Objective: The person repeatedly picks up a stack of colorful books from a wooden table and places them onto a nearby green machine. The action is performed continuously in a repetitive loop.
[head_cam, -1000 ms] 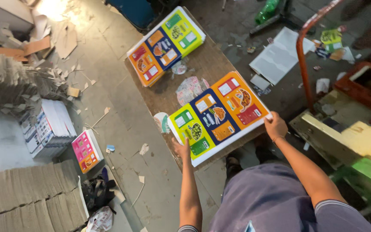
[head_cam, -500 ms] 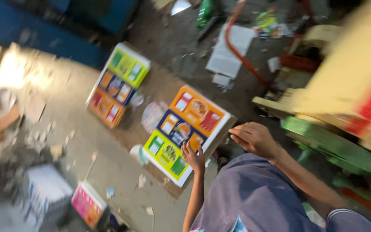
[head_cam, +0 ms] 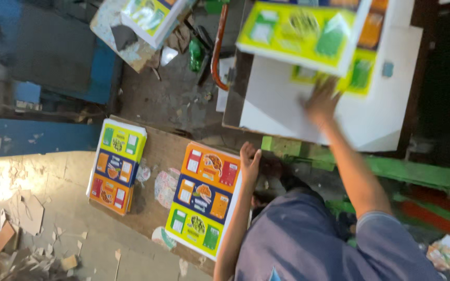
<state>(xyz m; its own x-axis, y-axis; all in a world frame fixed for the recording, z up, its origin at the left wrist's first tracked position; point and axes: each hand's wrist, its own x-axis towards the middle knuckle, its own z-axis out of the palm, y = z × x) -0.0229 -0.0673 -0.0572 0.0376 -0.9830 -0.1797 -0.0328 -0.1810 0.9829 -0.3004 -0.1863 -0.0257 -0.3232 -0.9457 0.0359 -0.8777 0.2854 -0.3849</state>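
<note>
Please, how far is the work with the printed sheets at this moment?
Done, as it looks: two stacks of printed sheets lie on the brown board, the far stack and the near stack.

In hand: the left hand rests on the near stack's edge, while the right hand reaches to the blurred yellow-green sheets on the white machine table.

Left: sheets remain on that table; how many, I cannot tell.

Near stack of printed sheets point(head_cam: 204, 200) shows orange, navy and lime-green bands with small picture panels. At nine o'clock of it, a second stack point(head_cam: 114, 165) runs lime, navy, orange. At one o'clock, a lime-green sheet point(head_cam: 300, 34) over a white board point(head_cam: 287, 112). Brown pallet board point(head_cam: 163, 151).
</note>
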